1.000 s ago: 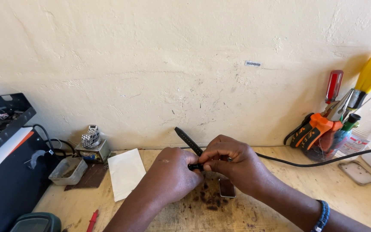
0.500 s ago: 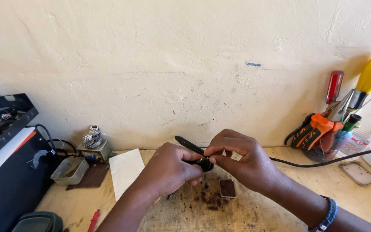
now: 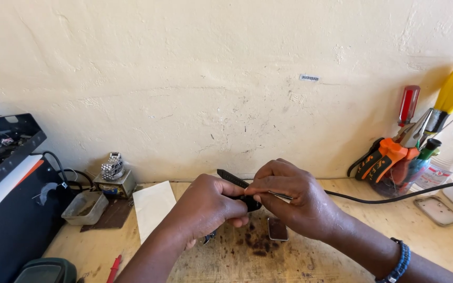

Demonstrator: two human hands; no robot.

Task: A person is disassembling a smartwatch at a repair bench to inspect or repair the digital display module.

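At frame centre above the desk [image 3: 342, 262], left hand [image 3: 205, 207] and right hand [image 3: 289, 202] each close their grip on a black tool [image 3: 234, 181].

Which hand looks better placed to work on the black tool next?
Probably the right hand: its fingertips pinch at the black tool, which the left hand grips and steadies.

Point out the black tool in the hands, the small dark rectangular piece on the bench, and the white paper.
black tool [image 3: 230, 178], head view, on its free upper end.
small dark rectangular piece [image 3: 277, 229], head view, its middle.
white paper [image 3: 153, 207], head view, its middle.
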